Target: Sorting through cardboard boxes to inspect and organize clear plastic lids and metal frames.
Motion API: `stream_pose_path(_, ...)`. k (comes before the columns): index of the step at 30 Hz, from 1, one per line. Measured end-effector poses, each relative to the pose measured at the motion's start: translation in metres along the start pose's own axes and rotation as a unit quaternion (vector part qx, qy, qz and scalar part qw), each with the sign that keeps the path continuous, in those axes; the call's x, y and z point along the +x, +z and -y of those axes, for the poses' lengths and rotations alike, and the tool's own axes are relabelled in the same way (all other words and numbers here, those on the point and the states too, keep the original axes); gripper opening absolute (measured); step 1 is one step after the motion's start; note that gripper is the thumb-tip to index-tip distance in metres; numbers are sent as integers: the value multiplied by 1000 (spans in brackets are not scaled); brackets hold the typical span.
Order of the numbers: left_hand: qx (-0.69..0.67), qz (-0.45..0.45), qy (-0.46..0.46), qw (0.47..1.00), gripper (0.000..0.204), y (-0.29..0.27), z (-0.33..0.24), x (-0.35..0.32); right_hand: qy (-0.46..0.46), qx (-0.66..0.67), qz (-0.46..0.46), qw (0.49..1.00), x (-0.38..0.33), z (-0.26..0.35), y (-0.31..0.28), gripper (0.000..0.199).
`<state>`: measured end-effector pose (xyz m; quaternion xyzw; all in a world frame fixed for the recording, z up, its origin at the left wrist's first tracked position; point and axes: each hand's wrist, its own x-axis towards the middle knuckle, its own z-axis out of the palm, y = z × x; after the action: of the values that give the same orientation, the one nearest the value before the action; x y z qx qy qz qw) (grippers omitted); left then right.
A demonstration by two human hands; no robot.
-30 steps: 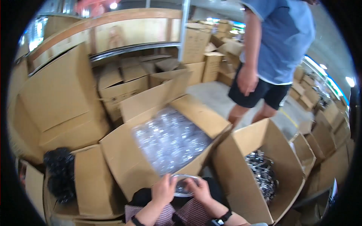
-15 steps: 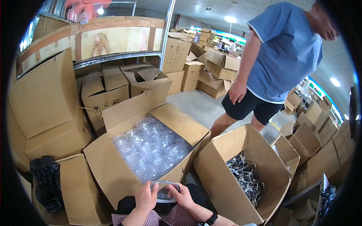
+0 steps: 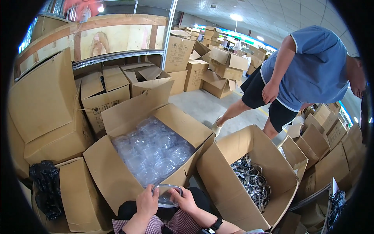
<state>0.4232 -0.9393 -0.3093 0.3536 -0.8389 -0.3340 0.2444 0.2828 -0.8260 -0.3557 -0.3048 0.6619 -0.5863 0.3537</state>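
Low in front of my lap, my left hand [image 3: 147, 201] and my right hand [image 3: 184, 200] grip a clear plastic container [image 3: 166, 201] by its opposite sides. Its rounded rim faces up. The fingers of my right hand curl over the rim into it. Just beyond stands an open cardboard box [image 3: 134, 99] filled with similar clear plastic containers [image 3: 154, 146]. To the right of that, another open cardboard box [image 3: 220, 185] holds a tangle of dark and silvery cables [image 3: 251, 179], their exact kind too small to tell.
A person [image 3: 311, 66] in a blue shirt stands beyond the right box. At the left are a black plastic bag [image 3: 46, 189] and stacked cartons [image 3: 50, 97]. A metal rack post [image 3: 168, 35] rises behind. More cartons [image 3: 222, 70] pile up farther back.
The person in blue has stepped to the right and leans over more. My view has shifted slightly. Both my hands keep their grip on the container, with little movement.
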Motion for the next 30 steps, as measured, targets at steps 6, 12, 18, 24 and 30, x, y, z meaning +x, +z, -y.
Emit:
stream_pose_path(6, 0, 3, -17, 1000, 27, 2, -1, 1, -15, 10, -38, 999, -1, 7, 3, 26)
stream_pose_path(12, -30, 0, 3, 1000, 27, 8, 1, 4, 7, -32, -8, 999, -2, 14, -1, 27)
stream_pose_path(18, -158, 68, -18, 985, 32, 32, 3, 10, -109, -71, -24, 991, -30, 29, -33, 37)
stream_pose_path(24, -198, 72, 53, 976, 32, 58, -6, 16, -71, -86, -47, 993, -67, 59, -70, 40)
stream_pose_path(30, -255, 111, 23, 960, 34, 65, -16, 17, -185, -439, -293, 829, -95, 58, -128, 46)
